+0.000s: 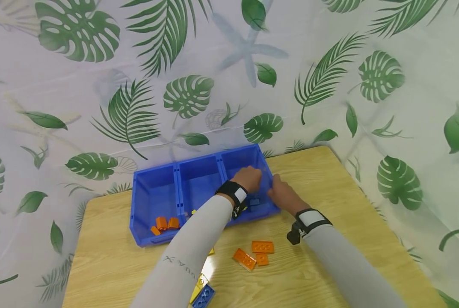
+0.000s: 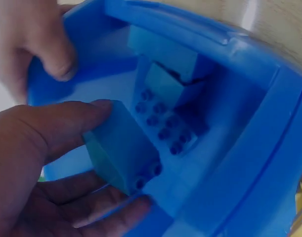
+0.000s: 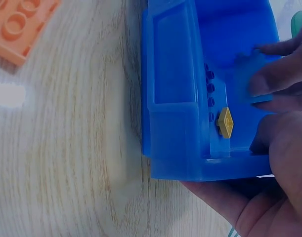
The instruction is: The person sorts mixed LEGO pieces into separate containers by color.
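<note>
My left hand (image 1: 247, 177) is inside the right compartment of a blue three-part bin (image 1: 154, 192). Between thumb and fingers it holds a blue toy building brick (image 2: 123, 145), whose studs show at the lower end in the left wrist view. Several other blue bricks (image 2: 165, 126) lie on the compartment floor beside it. A small yellow piece (image 3: 226, 122) lies there too, near the front wall. My right hand (image 1: 287, 196) grips the bin's right side wall, thumb inside and fingers outside.
Orange bricks (image 1: 161, 223) lie in the left compartment. On the wooden table (image 1: 310, 171), in front of the bin, are loose orange bricks (image 1: 262, 247). Closer to me are a yellow brick (image 1: 196, 291) and a blue brick (image 1: 203, 296), partly behind my left sleeve. Leaf-patterned cloth hangs behind.
</note>
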Available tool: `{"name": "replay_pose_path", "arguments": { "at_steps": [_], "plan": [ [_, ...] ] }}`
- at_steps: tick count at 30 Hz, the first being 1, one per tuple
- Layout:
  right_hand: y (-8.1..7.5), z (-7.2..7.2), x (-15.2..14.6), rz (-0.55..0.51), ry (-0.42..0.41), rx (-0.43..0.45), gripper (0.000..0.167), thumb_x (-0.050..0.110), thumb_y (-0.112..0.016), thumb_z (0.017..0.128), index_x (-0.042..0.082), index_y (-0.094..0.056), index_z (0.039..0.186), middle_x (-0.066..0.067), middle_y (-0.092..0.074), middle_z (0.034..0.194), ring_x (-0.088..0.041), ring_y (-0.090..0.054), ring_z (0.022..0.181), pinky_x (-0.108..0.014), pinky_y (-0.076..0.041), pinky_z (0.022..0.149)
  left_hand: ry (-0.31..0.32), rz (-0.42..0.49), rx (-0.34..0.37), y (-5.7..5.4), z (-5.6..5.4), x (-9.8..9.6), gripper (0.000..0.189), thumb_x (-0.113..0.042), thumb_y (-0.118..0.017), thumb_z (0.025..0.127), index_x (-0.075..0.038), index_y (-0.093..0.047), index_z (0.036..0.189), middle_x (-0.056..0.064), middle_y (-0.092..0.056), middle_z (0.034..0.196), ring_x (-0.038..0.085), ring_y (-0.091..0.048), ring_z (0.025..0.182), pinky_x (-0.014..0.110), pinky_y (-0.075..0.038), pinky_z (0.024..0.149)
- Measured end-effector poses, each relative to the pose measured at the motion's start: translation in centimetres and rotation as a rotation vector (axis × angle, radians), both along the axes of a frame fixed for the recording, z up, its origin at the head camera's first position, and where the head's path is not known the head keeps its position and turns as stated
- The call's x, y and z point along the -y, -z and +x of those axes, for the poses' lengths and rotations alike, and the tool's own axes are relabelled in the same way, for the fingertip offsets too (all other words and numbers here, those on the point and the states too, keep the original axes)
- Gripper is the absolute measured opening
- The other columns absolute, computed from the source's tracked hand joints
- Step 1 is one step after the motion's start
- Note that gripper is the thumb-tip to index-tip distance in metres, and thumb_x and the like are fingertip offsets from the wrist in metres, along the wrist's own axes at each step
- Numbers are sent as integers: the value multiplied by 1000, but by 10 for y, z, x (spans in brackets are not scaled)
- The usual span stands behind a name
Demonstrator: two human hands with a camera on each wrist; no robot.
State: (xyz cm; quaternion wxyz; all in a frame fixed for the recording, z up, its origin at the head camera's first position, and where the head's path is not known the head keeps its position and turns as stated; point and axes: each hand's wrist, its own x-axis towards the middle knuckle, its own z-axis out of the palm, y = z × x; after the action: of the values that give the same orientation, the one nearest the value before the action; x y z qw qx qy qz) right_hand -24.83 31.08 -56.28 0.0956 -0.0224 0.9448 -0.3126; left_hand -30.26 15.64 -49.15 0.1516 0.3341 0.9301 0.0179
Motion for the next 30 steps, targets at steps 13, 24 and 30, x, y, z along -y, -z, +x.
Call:
{"name": "replay_pose_path", "arguments": {
  "at_steps": [13, 24, 30],
  "plan": [
    [-2, 5, 1, 2, -13, -79, 17, 7, -48, 102, -4, -38, 109, -4, -44, 73, -21, -48, 62, -32, -38, 55, -15, -65, -60, 10, 22, -6, 23, -7, -58, 103, -8, -73, 120, 11, -76, 120, 27, -74, 110, 39, -60, 93],
    [3, 4, 2, -16, -23, -70, 19, 8, -49, 101, -5, -38, 112, -4, -44, 74, -21, -49, 62, -32, -38, 54, -8, -100, -49, 7, 24, -1, 21, -7, -64, 97, -10, -76, 115, 8, -78, 115, 23, -74, 105, 38, -61, 89],
    [22, -2, -9, -85, -74, -151, 23, 11, -46, 101, -6, -38, 114, -6, -46, 75, -22, -50, 62, -36, -42, 55, 33, -41, -66, -3, 17, 1, 18, -13, -65, 98, -12, -72, 114, 8, -76, 111, 26, -74, 101, 43, -63, 80]
  ]
}}
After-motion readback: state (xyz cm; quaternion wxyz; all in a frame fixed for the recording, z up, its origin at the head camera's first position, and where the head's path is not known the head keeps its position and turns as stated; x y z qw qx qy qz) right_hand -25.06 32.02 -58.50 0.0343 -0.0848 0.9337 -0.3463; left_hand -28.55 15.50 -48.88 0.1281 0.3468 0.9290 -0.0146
